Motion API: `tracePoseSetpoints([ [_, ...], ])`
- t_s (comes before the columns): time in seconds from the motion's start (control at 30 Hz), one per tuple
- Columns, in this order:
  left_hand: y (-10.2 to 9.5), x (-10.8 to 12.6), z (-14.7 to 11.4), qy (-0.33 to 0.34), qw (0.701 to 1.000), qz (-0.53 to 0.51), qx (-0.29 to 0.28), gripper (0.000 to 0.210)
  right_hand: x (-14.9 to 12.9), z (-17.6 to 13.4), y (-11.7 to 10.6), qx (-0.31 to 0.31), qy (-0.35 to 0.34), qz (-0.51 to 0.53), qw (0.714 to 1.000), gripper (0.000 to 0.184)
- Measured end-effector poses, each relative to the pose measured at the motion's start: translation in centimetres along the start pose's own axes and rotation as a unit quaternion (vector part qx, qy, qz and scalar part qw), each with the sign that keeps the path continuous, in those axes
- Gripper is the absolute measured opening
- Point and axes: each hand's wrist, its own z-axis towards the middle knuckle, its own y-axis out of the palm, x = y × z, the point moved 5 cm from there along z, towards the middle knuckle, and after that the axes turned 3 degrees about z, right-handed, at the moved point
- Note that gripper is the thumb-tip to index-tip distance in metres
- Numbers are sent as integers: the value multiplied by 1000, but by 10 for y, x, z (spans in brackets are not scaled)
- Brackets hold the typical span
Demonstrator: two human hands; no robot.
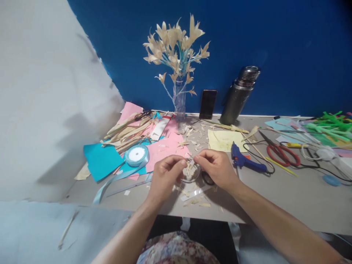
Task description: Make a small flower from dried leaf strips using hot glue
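Note:
My left hand [168, 173] and my right hand [217, 168] meet close together near the table's front edge, fingertips pinched. Between the fingertips is something small and pale, too small to name. Just below them lies a clear round dish [191, 179] with pale dried husk bits. Partly under my right hand is a dark ring-shaped handle [208, 179]. In front of the dish a clear ruler-like strip [195, 193] lies among husk scraps. To the right of my right hand rests a blue hot glue gun [247, 159].
A clear vase [180, 99] of husk flowers, a phone [208, 104] and a steel thermos [239, 97] stand along the blue wall. Ribbon roll [136, 155], teal paper [102, 161] and husk strips [129, 135] lie left. Red-handled scissors [283, 154], cords and green pipe cleaners [330, 126] lie right.

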Motion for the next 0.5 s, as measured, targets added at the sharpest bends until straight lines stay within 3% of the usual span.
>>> tracePoseSetpoints([
  [0.13,11,6,-5,44,995,81,27,22,-4,-3,5,5,-26,-28,999,24],
  [0.27,15,2,-5,30,996,81,-7,17,-3,0,2,-1,-17,-11,1000,23],
  [0.37,8,-5,-5,-1,995,90,-32,17,4,9,-13,29,14,31,999,23],
  [0.5,-2,-10,-2,-9,982,160,-95,13,13,26,-42,115,44,130,984,26],
])
